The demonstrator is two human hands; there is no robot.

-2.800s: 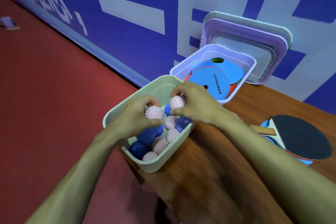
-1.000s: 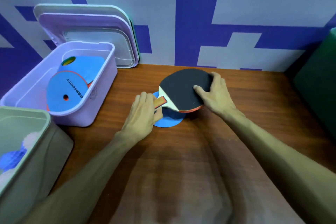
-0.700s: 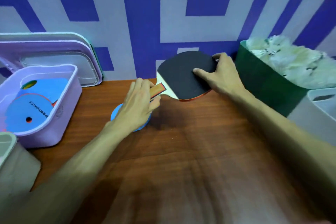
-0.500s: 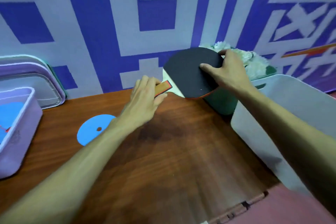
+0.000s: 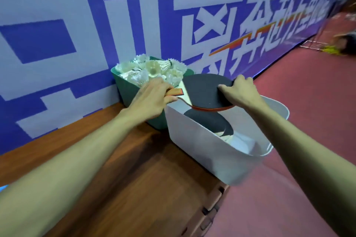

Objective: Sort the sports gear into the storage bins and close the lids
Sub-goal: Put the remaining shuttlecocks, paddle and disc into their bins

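A: Paddles, quantity?
B: Two: upper paddle [image 5: 204, 90], lower paddle [image 5: 209, 124].
A: Bins?
B: Two: green bin [image 5: 127, 90], white bin [image 5: 212, 154].
A: Shuttlecocks [image 5: 152, 67]?
B: One heap; exact count not determinable.
A: Hands?
B: Two: left hand [image 5: 150, 100], right hand [image 5: 240, 94].
A: Counter [image 5: 134, 188]?
B: One.

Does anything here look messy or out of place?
The shuttlecocks are heaped well above the rim of the green bin, so a lid may not shut flat. The table tennis paddle held over the white bin looks fine.
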